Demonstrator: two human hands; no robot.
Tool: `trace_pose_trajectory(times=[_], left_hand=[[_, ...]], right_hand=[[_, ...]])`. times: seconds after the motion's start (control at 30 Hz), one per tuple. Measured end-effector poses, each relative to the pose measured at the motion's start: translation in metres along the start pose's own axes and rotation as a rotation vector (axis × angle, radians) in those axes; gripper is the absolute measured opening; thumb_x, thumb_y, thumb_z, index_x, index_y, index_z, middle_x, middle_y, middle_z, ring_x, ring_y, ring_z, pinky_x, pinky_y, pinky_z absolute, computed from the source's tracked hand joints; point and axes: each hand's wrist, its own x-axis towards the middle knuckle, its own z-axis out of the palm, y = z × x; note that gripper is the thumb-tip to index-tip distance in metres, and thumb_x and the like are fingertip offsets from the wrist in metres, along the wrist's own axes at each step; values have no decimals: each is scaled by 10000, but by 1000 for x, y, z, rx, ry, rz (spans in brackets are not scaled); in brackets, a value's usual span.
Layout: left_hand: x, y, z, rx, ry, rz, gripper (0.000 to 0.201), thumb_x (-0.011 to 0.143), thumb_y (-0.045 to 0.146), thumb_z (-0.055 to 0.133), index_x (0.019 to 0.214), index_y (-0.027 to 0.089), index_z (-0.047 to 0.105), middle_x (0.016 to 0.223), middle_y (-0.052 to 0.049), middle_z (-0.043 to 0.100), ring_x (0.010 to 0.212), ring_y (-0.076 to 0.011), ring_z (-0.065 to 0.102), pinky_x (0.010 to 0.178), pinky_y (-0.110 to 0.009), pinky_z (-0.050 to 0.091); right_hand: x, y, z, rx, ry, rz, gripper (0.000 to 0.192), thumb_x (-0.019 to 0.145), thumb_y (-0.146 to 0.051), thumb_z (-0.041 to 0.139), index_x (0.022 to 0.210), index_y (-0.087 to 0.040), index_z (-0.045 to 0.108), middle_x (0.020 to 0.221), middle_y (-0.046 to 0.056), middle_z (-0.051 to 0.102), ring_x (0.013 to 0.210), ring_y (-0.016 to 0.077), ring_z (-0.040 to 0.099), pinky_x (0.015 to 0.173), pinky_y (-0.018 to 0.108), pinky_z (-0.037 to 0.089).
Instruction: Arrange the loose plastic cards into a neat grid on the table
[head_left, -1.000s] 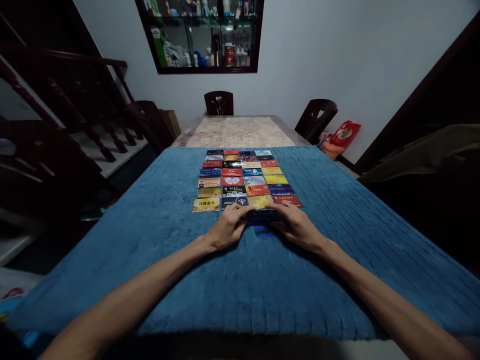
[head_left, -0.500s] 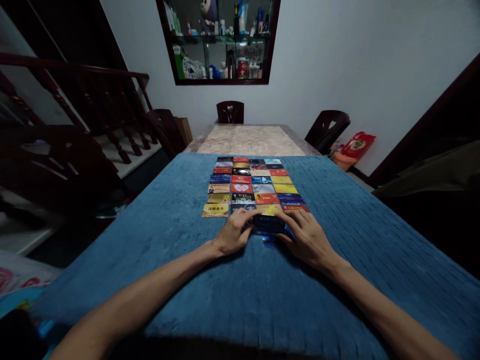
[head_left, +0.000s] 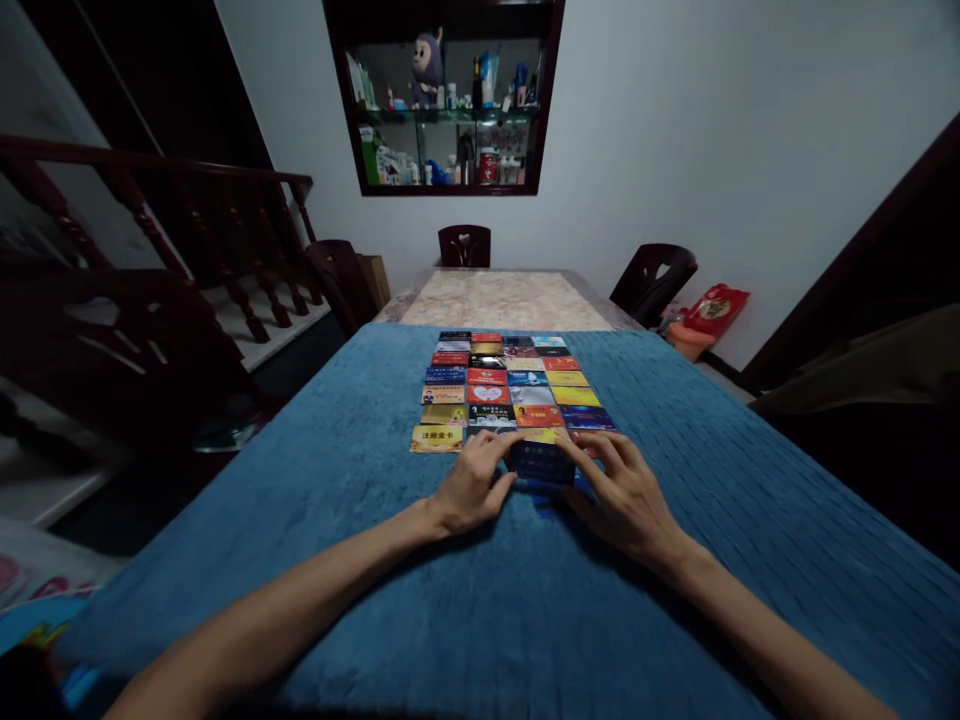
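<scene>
Head view, lower centre: I see left hand and right hand grasping a dark blue card stack on the blue plush-covered surface. A loose grip could spill cards into the touching grid of coloured cards.
</scene>
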Motion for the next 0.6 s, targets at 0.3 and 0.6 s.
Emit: trace_pose_trajectory(times=[0.3, 0.6], left_hand=[[0, -3, -18, 147, -77, 67, 596, 828, 148, 642, 1379, 190, 421, 1282, -156, 499, 1174, -301, 504, 1014, -511, 471], [5, -25, -38, 217, -107, 54, 573, 833, 172, 638, 1371, 184, 442, 1279, -160, 531, 1182, -318, 516, 996, -539, 473]], right_hand=[[6, -1, 7, 97, -44, 29, 612, 884, -303, 579, 1466, -236, 403, 1163, 148, 618, 1051, 326, 539, 865, 505, 493], [41, 4, 21, 159, -119, -18, 483, 872, -338, 602, 1318, -162, 538, 1141, 152, 611, 1040, 310, 521, 850, 468, 506]])
